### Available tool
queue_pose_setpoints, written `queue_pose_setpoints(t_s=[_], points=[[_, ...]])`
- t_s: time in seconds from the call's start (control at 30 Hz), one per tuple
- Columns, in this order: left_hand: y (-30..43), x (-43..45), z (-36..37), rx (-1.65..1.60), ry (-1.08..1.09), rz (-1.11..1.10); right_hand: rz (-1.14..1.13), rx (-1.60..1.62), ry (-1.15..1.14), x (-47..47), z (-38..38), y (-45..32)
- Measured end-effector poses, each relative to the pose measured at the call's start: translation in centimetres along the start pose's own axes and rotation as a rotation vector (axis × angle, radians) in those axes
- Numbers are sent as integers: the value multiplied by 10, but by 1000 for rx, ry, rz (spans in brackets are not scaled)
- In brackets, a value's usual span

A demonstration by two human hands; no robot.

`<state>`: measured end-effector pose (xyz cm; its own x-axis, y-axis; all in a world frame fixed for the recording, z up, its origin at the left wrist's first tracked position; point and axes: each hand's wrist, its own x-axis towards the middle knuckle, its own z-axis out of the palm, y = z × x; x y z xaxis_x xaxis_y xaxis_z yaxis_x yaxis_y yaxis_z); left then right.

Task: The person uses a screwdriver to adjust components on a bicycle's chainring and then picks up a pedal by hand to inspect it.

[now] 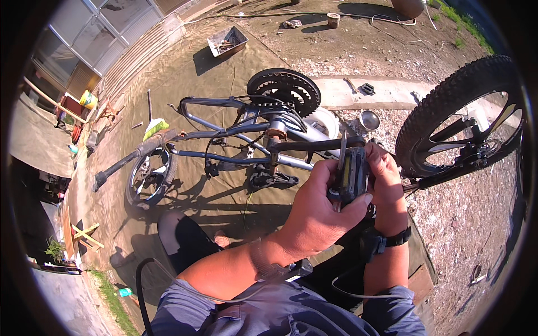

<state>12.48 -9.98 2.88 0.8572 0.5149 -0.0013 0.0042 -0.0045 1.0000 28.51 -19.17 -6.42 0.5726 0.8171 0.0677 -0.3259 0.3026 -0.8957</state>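
Note:
A black bicycle pedal (353, 176) with a yellowish reflector strip is between my hands, at the end of a black crank arm (315, 145). My left hand (323, 210) grips the pedal body, thumb along its near side. The fingers of my right hand (381, 168) are pinched at the pedal's far right side, by the crank end; what they touch there is partly hidden. A thin metal piece (344, 145) sticks up beside the pedal. The crank joins the rusty bottom bracket (277, 131) of a silver-blue bicycle frame (243, 132), with black chainrings (286, 90) beyond it.
A knobbly-tyred wheel (454, 117) stands at right, another wheel (151, 180) at left. A second pedal (368, 88), a hammer-like tool (351, 85) and a metal bowl (370, 120) lie beyond the frame. A broom (155, 126) and a tray (227, 42) are farther off.

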Motion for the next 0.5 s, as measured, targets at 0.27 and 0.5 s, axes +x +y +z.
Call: queue_pose_setpoints(t_s=[0.27,0.5], points=[[31,-5,-43,-301,-32,16,-17,331,-233,9,69,-5],[34,-9,-95,-402,-9,95,13,443,-255,24,125,-10]])
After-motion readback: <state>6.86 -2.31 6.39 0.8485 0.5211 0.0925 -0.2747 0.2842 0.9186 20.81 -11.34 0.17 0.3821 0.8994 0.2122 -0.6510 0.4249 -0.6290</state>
